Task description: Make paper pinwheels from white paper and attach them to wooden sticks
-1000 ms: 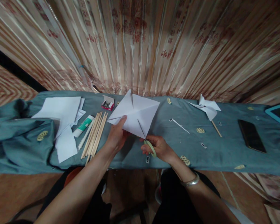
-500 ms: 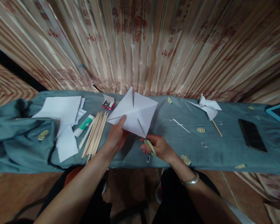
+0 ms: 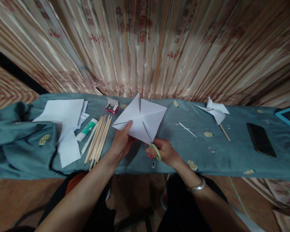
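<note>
A square sheet of white paper (image 3: 148,120), slit from its corners toward the middle, is held above the table. My left hand (image 3: 122,140) pinches its lower left edge, thumb on top and fingers underneath. In my right hand (image 3: 164,151) is a pair of scissors (image 3: 157,153) with pale green handles. The scissors are at the paper's near corner, where a slit runs inward; their blades are mostly hidden. Left of my left hand lie several wooden sticks (image 3: 99,138), and beyond them a small open red box (image 3: 111,106) holds small metal pieces.
White paper sheets (image 3: 62,111), a green-and-white glue tube (image 3: 87,130) and a white stick lie left. Rightward are a thin paper strip (image 3: 187,129), a paper pinwheel (image 3: 216,111), a black phone (image 3: 261,139) and a blue-edged device (image 3: 288,117). A curtain (image 3: 145,48) hangs behind the table.
The paper has shifted slightly to the right and toward me, with my left hand moving along. My right hand and the scissors stay almost in place at the near corner.
</note>
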`<state>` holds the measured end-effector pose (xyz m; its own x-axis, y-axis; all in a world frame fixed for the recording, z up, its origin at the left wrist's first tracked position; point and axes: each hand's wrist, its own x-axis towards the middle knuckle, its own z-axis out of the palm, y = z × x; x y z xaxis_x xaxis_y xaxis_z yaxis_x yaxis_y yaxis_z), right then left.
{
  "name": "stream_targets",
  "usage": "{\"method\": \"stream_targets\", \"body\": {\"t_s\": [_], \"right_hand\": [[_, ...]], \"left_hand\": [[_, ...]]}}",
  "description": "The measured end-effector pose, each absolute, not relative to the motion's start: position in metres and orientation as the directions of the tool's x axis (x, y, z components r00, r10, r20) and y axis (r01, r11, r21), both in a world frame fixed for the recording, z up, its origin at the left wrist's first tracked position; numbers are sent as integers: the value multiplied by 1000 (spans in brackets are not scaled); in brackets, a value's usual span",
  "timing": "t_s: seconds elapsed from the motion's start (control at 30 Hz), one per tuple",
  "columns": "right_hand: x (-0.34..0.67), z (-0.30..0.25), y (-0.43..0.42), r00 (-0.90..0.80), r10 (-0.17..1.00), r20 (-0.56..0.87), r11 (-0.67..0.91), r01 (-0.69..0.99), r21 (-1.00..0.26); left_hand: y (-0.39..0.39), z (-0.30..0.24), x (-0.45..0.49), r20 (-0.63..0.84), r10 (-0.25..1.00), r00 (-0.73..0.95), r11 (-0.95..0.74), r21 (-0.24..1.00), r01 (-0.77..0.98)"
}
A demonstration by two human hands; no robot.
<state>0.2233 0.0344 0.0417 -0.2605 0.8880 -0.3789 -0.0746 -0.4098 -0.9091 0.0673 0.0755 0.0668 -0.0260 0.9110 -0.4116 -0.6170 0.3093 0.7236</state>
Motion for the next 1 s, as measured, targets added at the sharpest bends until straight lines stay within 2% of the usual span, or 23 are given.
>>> {"method": "stream_targets", "body": {"t_s": [0.57,1.0], "right_hand": [[219,44,34,-229,880,-416,-447,-108,-888],[218,36,33,-221,904,-367,-398,-117,-910]], "left_hand": [[74,65,67,-403,915,-14,319,745,-586],[76,61,65,-391,920,4,322,753,-573]]}}
